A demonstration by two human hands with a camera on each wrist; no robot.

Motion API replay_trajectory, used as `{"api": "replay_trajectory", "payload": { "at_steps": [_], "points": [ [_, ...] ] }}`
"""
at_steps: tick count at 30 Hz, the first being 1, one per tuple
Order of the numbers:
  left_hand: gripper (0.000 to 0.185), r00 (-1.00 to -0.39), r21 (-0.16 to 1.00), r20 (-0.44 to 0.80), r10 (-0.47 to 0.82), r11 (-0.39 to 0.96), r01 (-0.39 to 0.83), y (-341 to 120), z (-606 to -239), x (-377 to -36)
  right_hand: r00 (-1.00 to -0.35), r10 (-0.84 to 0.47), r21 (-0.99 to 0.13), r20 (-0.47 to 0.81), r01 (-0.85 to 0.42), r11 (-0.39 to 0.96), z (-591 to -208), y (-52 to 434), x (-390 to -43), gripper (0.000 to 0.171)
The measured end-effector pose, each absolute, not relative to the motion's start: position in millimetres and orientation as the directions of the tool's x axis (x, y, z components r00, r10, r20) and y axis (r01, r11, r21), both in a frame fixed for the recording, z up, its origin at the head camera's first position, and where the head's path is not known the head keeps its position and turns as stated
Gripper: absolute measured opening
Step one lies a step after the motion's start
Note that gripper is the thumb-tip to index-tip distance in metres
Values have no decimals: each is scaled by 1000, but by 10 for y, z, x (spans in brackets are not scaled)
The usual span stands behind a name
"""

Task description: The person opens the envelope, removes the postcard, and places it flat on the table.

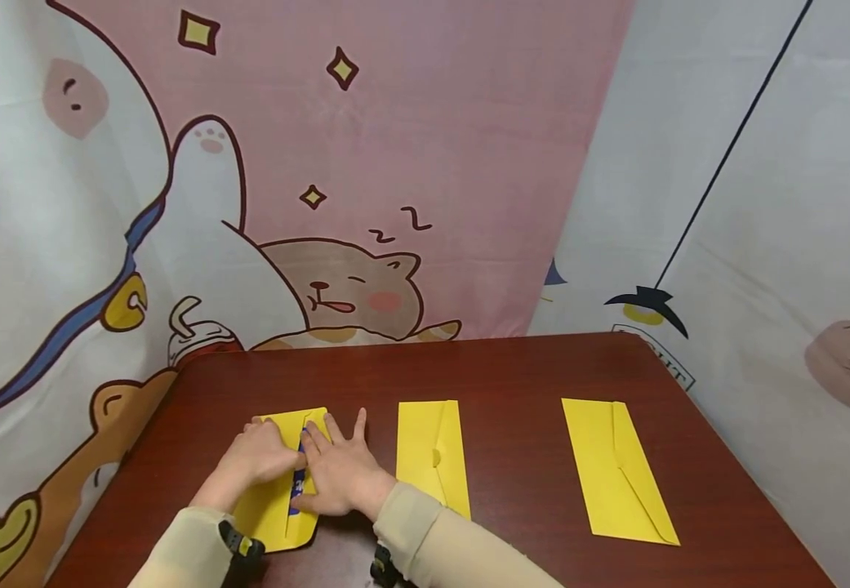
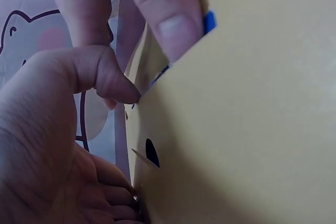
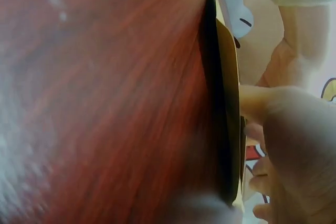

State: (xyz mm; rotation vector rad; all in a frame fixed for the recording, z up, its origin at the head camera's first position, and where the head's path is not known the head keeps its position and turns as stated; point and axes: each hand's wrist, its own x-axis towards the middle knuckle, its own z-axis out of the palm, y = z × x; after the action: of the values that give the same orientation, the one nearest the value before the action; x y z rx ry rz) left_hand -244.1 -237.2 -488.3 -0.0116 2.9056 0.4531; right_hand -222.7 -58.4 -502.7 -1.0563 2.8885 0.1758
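Three yellow envelopes on the dark red table (image 1: 527, 367), flaps up. Worked one — the left envelope (image 1: 274, 500) — lay near the table's front-left corner, flap partly lifted, a blue-printed card (image 1: 297, 487) showing in the slot.

Left hand (image 1: 257, 459) rested on the envelope's left half, fingers bent over the paper; in the left wrist view, thumb and a fingertip pinched at the flap's edge, with a sliver of blue beside them. Counted as clamped on the envelope.

Right hand (image 1: 342, 474) lay flat, fingers spread and straight, pressing the envelope's right side down against the table. Nothing gripped. Right wrist view showed only the envelope's edge on the wood — no detail of the fingers.

Middle envelope (image 1: 432, 456) sat just right of the right hand, flap closed; the far envelope (image 1: 619, 469) lay well apart toward the table's right edge. Neither touched.

Judged step: seating the card inside the envelope, not yet fully hidden. Next move likely called for sliding the card clear under the flap while the flat hand kept the paper from creeping, then folding the flap down along its crease. Risk — card corner catching the flap edge.

Cartoon-print cloth (image 1: 395, 163) hung behind the table's far edge.
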Motion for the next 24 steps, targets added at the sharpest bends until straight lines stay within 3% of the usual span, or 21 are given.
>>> {"api": "replay_trajectory", "payload": {
  "at_steps": [6, 11, 18, 24],
  "points": [
    [83, -979, 324, -201, 16, 944, -51, -2410, -4876, -2449, -743, -648, 47, -171, -663, 747, -5049, -519, -2262, 94],
    [82, -979, 355, -206, 12, 933, -64, -2415, -4871, -2429, -730, -666, 72, -153, -680, 729, -5060, -503, -2262, 90],
    [96, -977, 366, -213, 13, 928, -68, -2397, -4849, -2423, -736, -656, 102, -167, -675, 731, -5038, -475, -2248, 88],
    [91, -978, 341, -208, 5, 938, -68, -2413, -4851, -2430, -739, -652, 97, -169, -670, 736, -5045, -426, -2256, 89]
  ]
}}
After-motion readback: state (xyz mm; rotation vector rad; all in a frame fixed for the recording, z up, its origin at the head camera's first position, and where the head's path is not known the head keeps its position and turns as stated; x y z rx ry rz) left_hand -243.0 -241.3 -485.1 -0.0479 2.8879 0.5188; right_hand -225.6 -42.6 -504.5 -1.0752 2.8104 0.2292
